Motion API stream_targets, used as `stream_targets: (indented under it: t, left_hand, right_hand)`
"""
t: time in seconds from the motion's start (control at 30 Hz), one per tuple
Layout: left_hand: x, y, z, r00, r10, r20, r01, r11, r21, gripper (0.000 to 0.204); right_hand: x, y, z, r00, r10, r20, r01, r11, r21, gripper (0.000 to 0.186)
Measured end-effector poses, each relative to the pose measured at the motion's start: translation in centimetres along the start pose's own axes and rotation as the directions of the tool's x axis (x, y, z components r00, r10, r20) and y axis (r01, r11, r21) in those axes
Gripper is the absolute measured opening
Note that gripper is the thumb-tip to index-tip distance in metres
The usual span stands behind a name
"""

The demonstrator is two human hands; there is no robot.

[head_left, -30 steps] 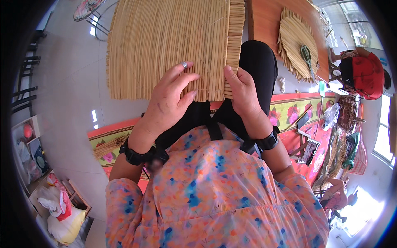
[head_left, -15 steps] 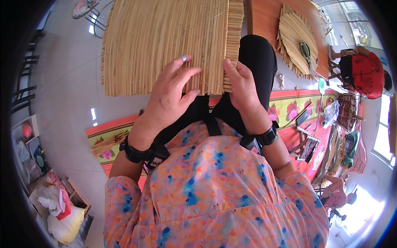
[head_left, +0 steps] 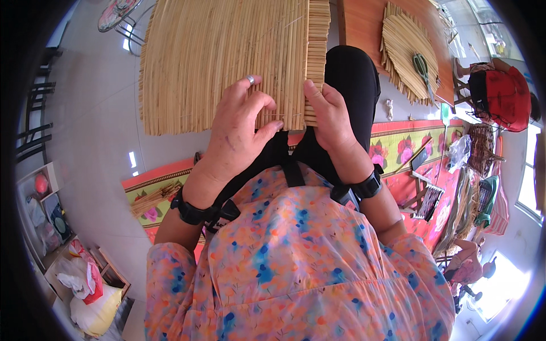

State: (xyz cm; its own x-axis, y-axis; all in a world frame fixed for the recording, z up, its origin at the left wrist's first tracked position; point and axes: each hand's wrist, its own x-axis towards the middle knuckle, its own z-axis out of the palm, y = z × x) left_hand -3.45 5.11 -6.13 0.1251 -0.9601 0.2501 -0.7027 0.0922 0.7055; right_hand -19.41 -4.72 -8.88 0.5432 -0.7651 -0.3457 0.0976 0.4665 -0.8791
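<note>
A stiff mat of straw-coloured stalks [head_left: 210,62] laid side by side spans the top of the view above my lap. Along its right side shows a strip of crosswise stalks [head_left: 317,57], seemingly a second layer underneath. My left hand [head_left: 242,116], a ring on one finger, rests on the mat near its close edge. Its fingers are bent and apart, with the fingertips on the stalks. My right hand [head_left: 331,116] grips the near right corner, thumb on top and the other fingers curled at the side, partly hidden.
On the brown table [head_left: 364,28] at the right lie another stalk mat [head_left: 398,42] and green-handled scissors [head_left: 421,67]. Loose stalks [head_left: 154,200] lie on a flowered floor cloth [head_left: 392,148]. A person in red [head_left: 503,96] sits at the far right; bags [head_left: 96,310] stand lower left.
The left fingers have curled slightly and the thumb has shifted a little to the right. My right hand keeps its grip, and the mat has barely moved.
</note>
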Motion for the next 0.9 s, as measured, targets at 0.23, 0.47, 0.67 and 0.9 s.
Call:
stream_targets:
  t: [0.23, 0.47, 0.67, 0.9]
  left_hand:
    - [0.4, -0.4, 0.8, 0.997, 0.043, -0.064, -0.041, 0.999, 0.033, 0.022]
    - [1.0, -0.2, 0.2, 1.0, -0.028, -0.013, 0.028, 1.0, -0.001, 0.024]
    - [0.6, 1.5, 0.5, 0.995, 0.091, 0.044, -0.091, 0.996, -0.003, 0.045]
    - [0.8, 2.6, 2.6, 0.988, 0.152, -0.008, -0.151, 0.984, 0.099, 0.049]
  right_hand:
    - [0.0, 0.2, 0.1, 0.998, -0.012, -0.055, 0.013, 1.0, 0.014, 0.031]
    - [0.4, 0.6, -0.5, 0.998, -0.017, -0.057, 0.013, 0.998, -0.058, 0.029]
    - [0.6, 1.2, -0.6, 0.994, -0.037, -0.102, 0.025, 0.993, -0.118, 0.031]
    - [0.4, 0.8, 0.0, 0.991, -0.064, -0.114, 0.048, 0.989, -0.138, 0.034]
